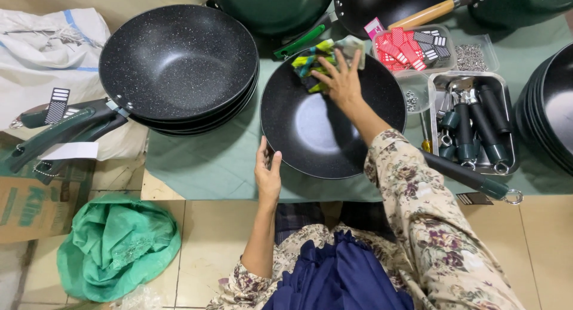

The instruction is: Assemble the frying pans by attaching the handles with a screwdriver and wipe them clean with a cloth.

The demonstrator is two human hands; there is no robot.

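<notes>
Nearest the lens, bottom centre: floral sleeves and a navy cloth (334,274) over the lap

Largest, centre frame: black pan (331,116) on a green table cover (221,161), its dark handle (471,179) running to the lower right with a metal ring at the end

Upper left: stack of speckled black pans (179,65), green handles (54,137) jutting toward the left edge, tags on them

Top edge and right edge: more dark pans, only partly in view; one with a wooden handle (424,14) at upper right

Far left: white sack (36,53) above, cardboard box (30,208) below it

Lower left, on the tiled floor: crumpled green cloth (116,247)

Right of centre: metal tray (471,122) holding loose green-and-black handles; above it, clear tubs of red and black tags (412,47) and small screws (471,56)

Left hand (267,173) at the near left rim of the centre pan, fingers curled narrowly around the edge, gripping it

Right hand (341,80) spread flat on a striped rag (325,62) of yellow, green and black, pressing it against the far inner wall of the same pan, just under the top rim
</notes>
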